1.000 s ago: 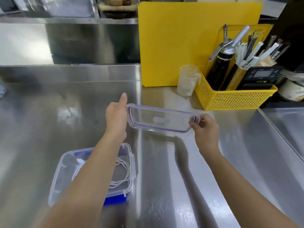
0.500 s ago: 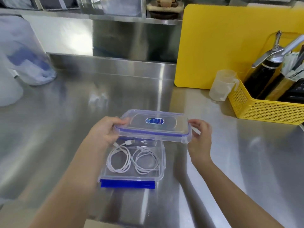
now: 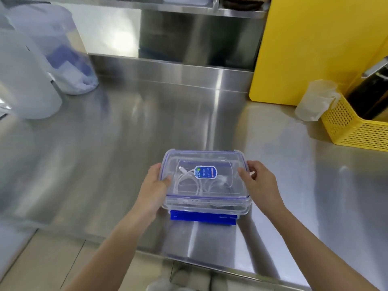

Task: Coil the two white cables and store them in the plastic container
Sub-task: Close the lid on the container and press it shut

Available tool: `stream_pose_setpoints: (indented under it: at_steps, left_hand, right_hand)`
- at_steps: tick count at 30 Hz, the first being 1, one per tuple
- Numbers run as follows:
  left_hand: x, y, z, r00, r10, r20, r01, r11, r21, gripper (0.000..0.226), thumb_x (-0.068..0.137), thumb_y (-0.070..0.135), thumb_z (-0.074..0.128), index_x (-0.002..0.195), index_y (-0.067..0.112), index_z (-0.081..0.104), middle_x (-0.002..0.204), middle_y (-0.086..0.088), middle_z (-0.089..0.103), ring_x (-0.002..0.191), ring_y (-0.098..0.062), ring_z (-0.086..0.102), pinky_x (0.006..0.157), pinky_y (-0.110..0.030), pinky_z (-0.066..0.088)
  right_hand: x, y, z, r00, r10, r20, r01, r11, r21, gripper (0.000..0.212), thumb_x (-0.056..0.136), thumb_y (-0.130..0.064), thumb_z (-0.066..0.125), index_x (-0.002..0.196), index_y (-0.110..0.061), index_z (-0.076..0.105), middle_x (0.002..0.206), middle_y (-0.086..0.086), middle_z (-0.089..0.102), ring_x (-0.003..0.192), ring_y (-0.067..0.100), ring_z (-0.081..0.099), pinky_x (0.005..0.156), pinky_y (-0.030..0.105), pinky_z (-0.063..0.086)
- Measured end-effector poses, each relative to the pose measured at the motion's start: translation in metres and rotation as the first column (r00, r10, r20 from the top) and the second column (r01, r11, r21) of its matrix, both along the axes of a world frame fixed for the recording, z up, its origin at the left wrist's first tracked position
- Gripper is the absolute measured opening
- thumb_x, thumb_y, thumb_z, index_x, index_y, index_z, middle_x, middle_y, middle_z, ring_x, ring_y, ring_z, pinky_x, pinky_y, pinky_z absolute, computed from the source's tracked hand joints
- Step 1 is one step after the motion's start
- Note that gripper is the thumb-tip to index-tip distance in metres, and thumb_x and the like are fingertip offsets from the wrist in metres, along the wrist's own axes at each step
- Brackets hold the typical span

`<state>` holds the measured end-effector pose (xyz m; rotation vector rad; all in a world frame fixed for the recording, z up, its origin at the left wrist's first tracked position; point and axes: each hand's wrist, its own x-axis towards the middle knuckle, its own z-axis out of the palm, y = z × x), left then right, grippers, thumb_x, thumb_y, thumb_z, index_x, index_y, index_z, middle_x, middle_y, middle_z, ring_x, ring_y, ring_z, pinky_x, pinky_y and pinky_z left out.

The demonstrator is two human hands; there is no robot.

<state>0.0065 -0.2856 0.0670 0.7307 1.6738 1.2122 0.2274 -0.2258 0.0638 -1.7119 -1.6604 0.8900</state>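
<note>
Item: lid (image 3: 204, 162) going onto plastic container (image 3: 206, 205).
We are gripping its short ends, left hand (image 3: 155, 181) and right hand (image 3: 259, 181) clamped either side; white cables (image 3: 189, 179) lying inside.

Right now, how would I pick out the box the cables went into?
On the steel counter, look near its front edge. The clear plastic container sits there between both hands, lid on, white cables visible inside; only it has a blue clip in front.
</note>
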Motion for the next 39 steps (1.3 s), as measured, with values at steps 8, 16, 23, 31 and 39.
stream_pose_setpoints:
  at_steps: [8,16,23,31,39]
  left_hand:
    - [-0.003,-0.01,-0.022,0.997,-0.074,-0.016,0.074,0.997,-0.005,0.038,0.09,-0.002,0.045,0.118,0.023,0.049,0.108,0.004,0.063,0.097,-0.014,0.062,0.088,-0.037,0.051]
    - [-0.009,0.008,-0.016,0.994,-0.049,-0.099,0.037,0.992,-0.122,0.018,0.094,0.028,0.049,0.108,0.018,0.049,0.09,0.01,0.055,0.079,-0.006,0.055,0.064,-0.021,0.043]
    - [-0.016,0.046,-0.017,0.958,-0.17,-0.232,0.109,0.96,-0.256,0.054,0.09,0.051,0.044,0.114,0.003,0.054,0.108,-0.009,0.059,0.084,-0.02,0.054,0.07,-0.03,0.04]
    - [-0.014,0.06,-0.025,0.99,-0.094,-0.105,0.069,0.972,-0.224,0.035,0.087,0.046,0.055,0.074,0.014,0.05,0.086,-0.007,0.056,0.072,-0.018,0.053,0.064,-0.029,0.042]
    - [-0.022,0.076,-0.024,0.988,-0.073,0.134,0.107,0.957,-0.27,0.022,0.088,0.028,0.06,0.093,0.008,0.053,0.103,-0.019,0.064,0.082,-0.031,0.063,0.071,-0.041,0.052]
  right_hand:
    - [-0.005,-0.013,-0.013,0.992,0.002,0.13,-0.01,0.998,0.059,0.031,0.092,-0.02,0.051,0.122,-0.012,0.052,0.126,0.01,0.047,0.086,0.016,0.052,0.075,0.023,0.04]
    - [-0.003,-0.006,-0.015,0.996,-0.076,0.049,0.078,0.995,-0.055,0.038,0.09,-0.029,0.054,0.125,-0.015,0.047,0.122,0.007,0.055,0.096,0.019,0.054,0.083,0.035,0.048]
    - [-0.009,0.017,-0.012,0.979,-0.181,-0.097,0.151,0.955,-0.256,0.036,0.09,-0.042,0.047,0.112,-0.013,0.052,0.108,0.005,0.059,0.092,0.021,0.056,0.079,0.036,0.049]
    - [-0.021,0.031,-0.012,0.931,-0.281,-0.233,0.17,0.898,-0.407,0.028,0.088,-0.039,0.055,0.099,-0.014,0.056,0.088,0.004,0.06,0.071,0.02,0.058,0.054,0.029,0.046]
    - [-0.019,0.041,-0.01,0.909,-0.279,-0.31,0.127,0.893,-0.431,0.027,0.089,-0.032,0.057,0.105,-0.011,0.057,0.096,0.008,0.064,0.076,0.024,0.062,0.057,0.03,0.051]
